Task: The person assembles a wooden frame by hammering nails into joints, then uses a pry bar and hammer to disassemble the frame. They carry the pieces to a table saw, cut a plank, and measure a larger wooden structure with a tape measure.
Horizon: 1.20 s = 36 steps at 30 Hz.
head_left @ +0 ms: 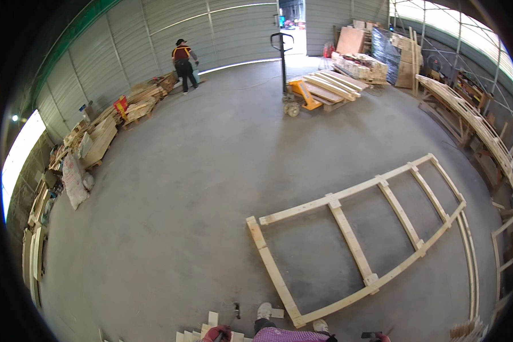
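Observation:
At the lower edge my left hand (217, 333), in a reddish glove, is partly cut off beside short pale wood pieces (206, 329). Its fingers look curled, but what is in them is too small to name. Far to its right, the edge of my gloved right hand (384, 338) shows behind a dark-headed tool (371, 335), which it seems to grip. A large wooden frame (352, 245), a long ladder shape with several crosspieces, lies on the floor ahead and to the right. Its near corner is by my shoes (264, 310).
A small dark tool (237, 311) lies on the floor. An orange pallet jack (305, 94) stands by a pallet of boards (335, 85). Wood piles (102, 137) and a white sack (74, 181) line the left wall, where another person (184, 65) stands. A long wooden bench (467, 119) runs along the right.

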### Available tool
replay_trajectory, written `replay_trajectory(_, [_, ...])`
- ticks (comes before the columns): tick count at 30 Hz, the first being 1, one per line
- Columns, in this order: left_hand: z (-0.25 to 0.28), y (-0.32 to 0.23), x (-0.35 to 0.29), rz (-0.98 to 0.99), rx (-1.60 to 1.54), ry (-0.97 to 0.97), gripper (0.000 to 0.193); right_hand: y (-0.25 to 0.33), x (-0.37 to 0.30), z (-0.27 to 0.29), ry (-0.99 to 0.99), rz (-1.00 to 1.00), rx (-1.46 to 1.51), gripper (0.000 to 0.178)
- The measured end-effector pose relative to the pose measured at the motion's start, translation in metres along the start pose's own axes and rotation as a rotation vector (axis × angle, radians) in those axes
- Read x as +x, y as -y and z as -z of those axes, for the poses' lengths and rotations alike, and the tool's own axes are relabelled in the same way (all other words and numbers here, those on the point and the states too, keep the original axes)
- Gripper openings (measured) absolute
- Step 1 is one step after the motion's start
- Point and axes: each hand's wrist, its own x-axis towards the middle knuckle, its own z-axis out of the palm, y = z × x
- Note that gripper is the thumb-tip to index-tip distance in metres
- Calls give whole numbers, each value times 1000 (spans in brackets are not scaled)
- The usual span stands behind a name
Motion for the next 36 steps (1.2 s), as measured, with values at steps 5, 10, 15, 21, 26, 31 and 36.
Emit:
replay_trajectory(5, [31, -66, 62, 176, 323, -141, 7, -46, -45, -58, 175, 5, 232, 30])
replay_trajectory(10, [58, -117, 80, 46, 1038, -389, 17, -103, -74, -104, 186, -155, 560, 30])
replay_trajectory(15, [137, -190, 102, 11, 1934, -478, 38, -131, -109, -163, 222, -136, 559, 28])
replay_trajectory(21, [186, -243, 97, -276, 2555, -365, 25, -166, -135, -189, 55, -31, 429, 34])
replay_trajectory(26, [111, -217, 115, -376, 2347, -471, 24, -188, -138, -185, 276, -55, 514, 26])
replay_trajectory(31, [72, -158, 105, -473, 2092, -445, 24, -208, -158, -188, 109, 55, 472, 23])
replay_trajectory(36, [73, -128, 99, -477, 1962, -315, 25, -230, -172, -176, 52, 126, 507, 22])
